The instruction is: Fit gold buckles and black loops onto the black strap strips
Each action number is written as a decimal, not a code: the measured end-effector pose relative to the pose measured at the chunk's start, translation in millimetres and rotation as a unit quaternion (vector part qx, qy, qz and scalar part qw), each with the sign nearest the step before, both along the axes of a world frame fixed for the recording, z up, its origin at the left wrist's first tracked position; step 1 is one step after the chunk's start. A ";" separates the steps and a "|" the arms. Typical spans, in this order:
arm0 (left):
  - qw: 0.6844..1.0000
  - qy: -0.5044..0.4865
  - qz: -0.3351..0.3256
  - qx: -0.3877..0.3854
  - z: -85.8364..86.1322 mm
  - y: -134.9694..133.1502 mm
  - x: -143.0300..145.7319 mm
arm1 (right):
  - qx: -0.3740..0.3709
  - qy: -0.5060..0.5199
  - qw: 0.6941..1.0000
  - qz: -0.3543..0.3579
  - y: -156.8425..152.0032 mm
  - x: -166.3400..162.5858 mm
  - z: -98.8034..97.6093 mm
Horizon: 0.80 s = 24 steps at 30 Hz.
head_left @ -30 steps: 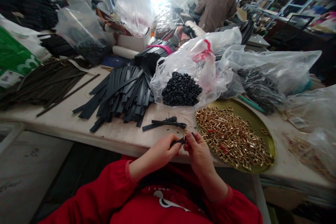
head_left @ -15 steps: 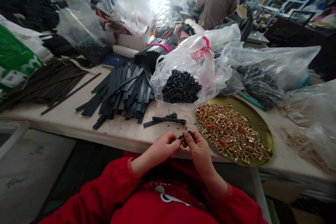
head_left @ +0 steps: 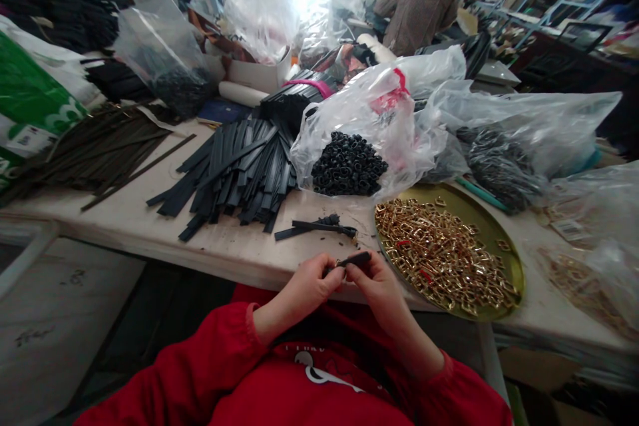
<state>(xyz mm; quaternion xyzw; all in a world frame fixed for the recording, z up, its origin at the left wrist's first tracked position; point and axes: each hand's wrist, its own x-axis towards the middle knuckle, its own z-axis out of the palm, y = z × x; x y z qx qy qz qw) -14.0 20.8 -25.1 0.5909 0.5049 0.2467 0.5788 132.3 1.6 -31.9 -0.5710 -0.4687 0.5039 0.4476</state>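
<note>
Just over the table's front edge, my left hand (head_left: 315, 277) and my right hand (head_left: 372, 274) meet on a short black strap (head_left: 358, 258). My left fingers pinch its left end, where a bit of gold metal shows, mostly hidden. The right thumb and fingers grip the strap's other part from below. Beyond my hands lie a few finished-looking black straps (head_left: 314, 227) with a gold buckle at their right end. To the right, a round gold tray (head_left: 514, 259) holds a heap of gold buckles (head_left: 444, 249).
An open plastic bag (head_left: 399, 126) holds small black loops (head_left: 349, 166). Left of it fans a pile of black straps (head_left: 234, 173), then dark brown strips (head_left: 94, 153). More plastic bags (head_left: 539, 126) crowd the right. A person (head_left: 419, 10) sits further back.
The black strap now shows longer and points up to the right between my hands. My right thumb has shifted lower along it. The view has moved slightly.
</note>
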 end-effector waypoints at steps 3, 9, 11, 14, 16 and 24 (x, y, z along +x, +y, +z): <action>1.000 0.026 0.004 0.008 -2.2 0.0 0.1 | -0.044 0.043 0.998 0.020 1.4 1.9 1.6; 1.000 0.007 0.028 -0.008 -2.5 -1.3 1.7 | 0.055 -0.116 0.991 -0.034 -3.8 -3.8 0.4; 0.999 0.003 0.041 0.006 -3.4 -3.4 2.6 | 0.047 -0.119 0.991 -0.039 -4.5 -4.6 -0.6; 0.999 -0.004 0.044 0.008 -2.7 -6.7 3.1 | -0.009 -0.038 0.999 -0.026 -4.6 -3.3 0.3; 0.999 -0.010 0.037 0.006 -0.8 -8.9 3.2 | -0.025 0.004 1.000 -0.009 -5.4 -1.5 3.1; 0.999 0.023 0.034 0.028 1.3 -17.7 5.8 | 0.092 -0.170 0.981 0.013 -10.5 3.0 6.7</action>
